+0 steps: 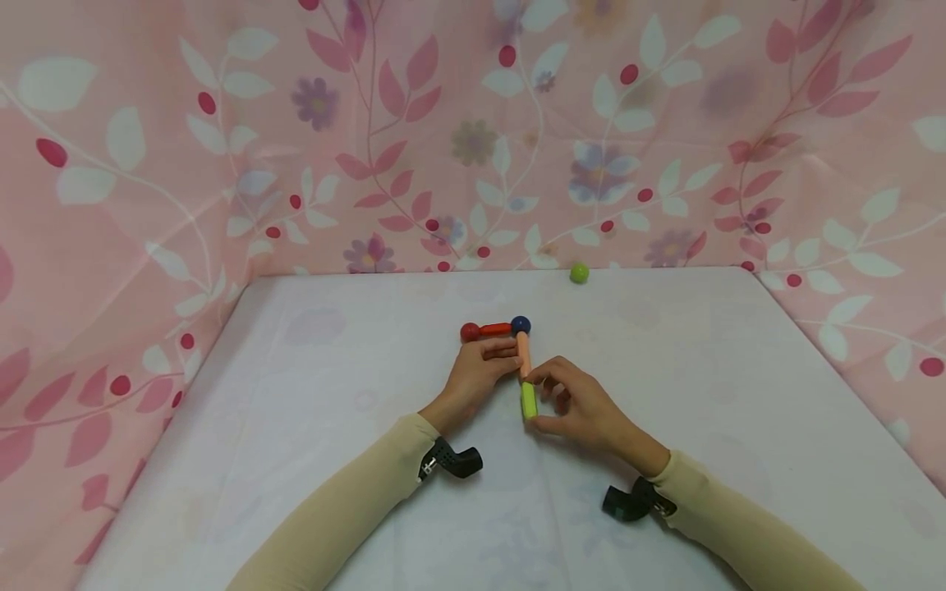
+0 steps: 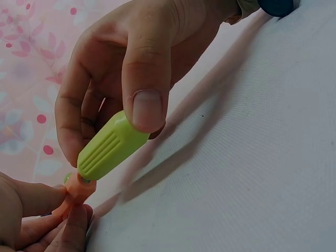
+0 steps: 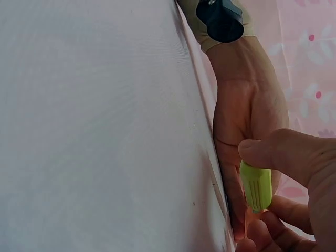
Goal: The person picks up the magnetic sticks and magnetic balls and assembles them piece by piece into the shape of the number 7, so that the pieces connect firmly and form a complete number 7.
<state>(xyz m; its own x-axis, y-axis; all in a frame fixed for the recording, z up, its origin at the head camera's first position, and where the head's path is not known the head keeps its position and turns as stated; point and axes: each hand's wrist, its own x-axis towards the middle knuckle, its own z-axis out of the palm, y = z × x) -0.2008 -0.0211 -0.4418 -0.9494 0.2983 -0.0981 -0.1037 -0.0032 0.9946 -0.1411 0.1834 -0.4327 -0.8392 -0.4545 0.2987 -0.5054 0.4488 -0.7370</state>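
Note:
My left hand point(image 1: 476, 377) pinches an orange rod point(image 1: 524, 355) between thumb and fingers, seen closely in the left wrist view. My right hand point(image 1: 580, 402) holds a yellow-green ribbed rod point(image 1: 529, 400) by its two ends, thumb on the near end and fingers at the far end. The green rod's far end is right at the near end of the orange rod point(image 2: 79, 190), roughly in line with it. At the orange rod's far end sits a dark blue ball point(image 1: 521, 325). From that ball a red rod point(image 1: 495, 329) runs left to a red ball point(image 1: 470, 332).
A light green ball point(image 1: 580, 272) lies near the far edge of the white-covered table point(image 1: 332, 353). Pink floral cloth point(image 1: 458, 164) hangs behind and at the sides. Dark wrist cameras point(image 1: 461, 462) are strapped on both sleeves.

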